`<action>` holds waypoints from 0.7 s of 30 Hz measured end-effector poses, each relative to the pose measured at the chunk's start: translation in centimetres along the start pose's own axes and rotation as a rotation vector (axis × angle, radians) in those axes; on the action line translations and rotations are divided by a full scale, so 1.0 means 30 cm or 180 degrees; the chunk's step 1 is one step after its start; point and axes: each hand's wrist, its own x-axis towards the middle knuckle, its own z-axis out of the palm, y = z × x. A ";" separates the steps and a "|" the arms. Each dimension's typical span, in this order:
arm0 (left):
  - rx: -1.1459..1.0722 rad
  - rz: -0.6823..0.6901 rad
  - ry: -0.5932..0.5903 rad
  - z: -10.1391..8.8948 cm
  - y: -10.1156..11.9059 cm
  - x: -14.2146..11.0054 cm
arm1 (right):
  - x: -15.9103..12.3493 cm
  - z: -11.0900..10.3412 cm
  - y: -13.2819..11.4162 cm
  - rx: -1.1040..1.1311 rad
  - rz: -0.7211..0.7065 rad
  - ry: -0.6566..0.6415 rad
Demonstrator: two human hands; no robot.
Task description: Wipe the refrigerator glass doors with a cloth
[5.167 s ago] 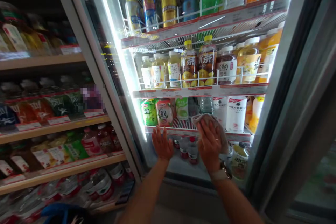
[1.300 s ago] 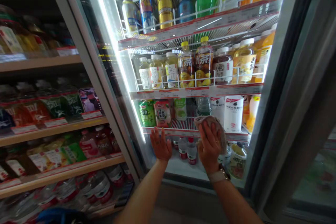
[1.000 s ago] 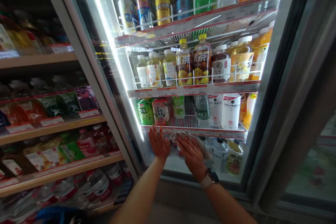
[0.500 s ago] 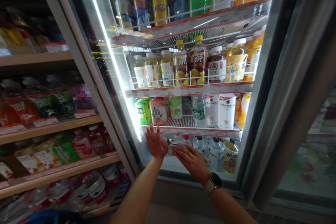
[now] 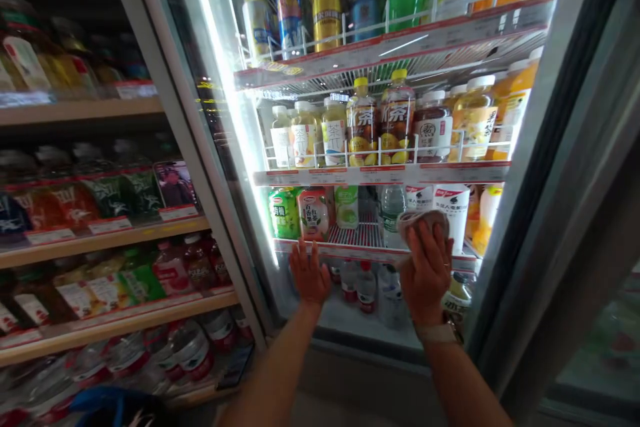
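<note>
- At a shop's glass-doored drinks cooler (image 5: 165,113), head view: the left hand (image 5: 310,275), at six o'clock, lies flat on the glass, fingers spread and holding nothing, apparently to steady the door.
- At four o'clock, the right hand (image 5: 427,273), fingers slightly curled, presses a bunched grey cloth (image 5: 423,218) to the pane, the cloth's top showing above the fingertips; that pressure seems to keep it in place.
- At nine o'clock, packaged goods sit on wooden shelves (image 5: 75,112) beside the cooler.
</note>
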 end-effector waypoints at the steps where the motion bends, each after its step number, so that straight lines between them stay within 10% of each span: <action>1: -0.0004 0.0010 0.0023 0.000 0.000 0.001 | -0.006 0.009 -0.008 -0.0008 0.0045 0.0026; 21: 0.0005 0.0025 0.0038 0.003 0.000 0.006 | -0.352 0.032 -0.124 0.1047 -0.1197 -0.1675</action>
